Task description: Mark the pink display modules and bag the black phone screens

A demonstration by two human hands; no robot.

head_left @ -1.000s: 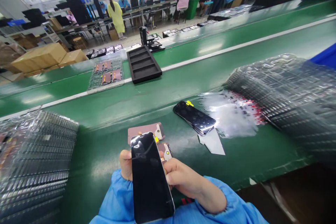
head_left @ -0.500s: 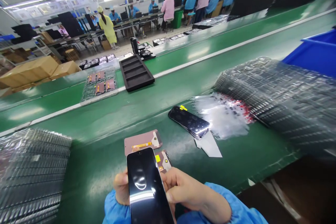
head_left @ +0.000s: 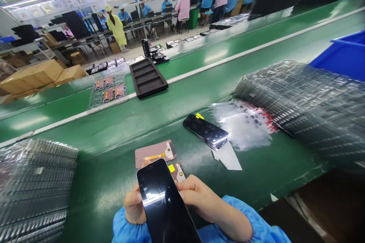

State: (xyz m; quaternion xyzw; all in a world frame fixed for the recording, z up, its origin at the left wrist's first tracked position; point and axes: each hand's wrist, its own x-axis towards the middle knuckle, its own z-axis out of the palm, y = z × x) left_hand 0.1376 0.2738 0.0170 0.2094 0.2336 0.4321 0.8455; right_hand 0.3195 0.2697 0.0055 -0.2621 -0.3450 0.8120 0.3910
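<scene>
Both my hands hold a black glossy phone screen panel by its long edges, tilted, with its lower end running off the bottom of the view. My left hand grips one side and my right hand the other. Just beyond the panel, a pink-backed display panel lies flat on the green mat, and a second one is partly hidden behind my right fingers. Further right sits a stack of black screens with a yellow tag.
Stacked clear plastic trays stand at left and right. Crumpled film and a blue bin lie beyond. Across the green conveyor are a black foam tray and co-workers in blue.
The black panel has tilted, its top now leaning left, and my hands sit lower. The view has shifted slightly, showing more of the pink-backed panel.
</scene>
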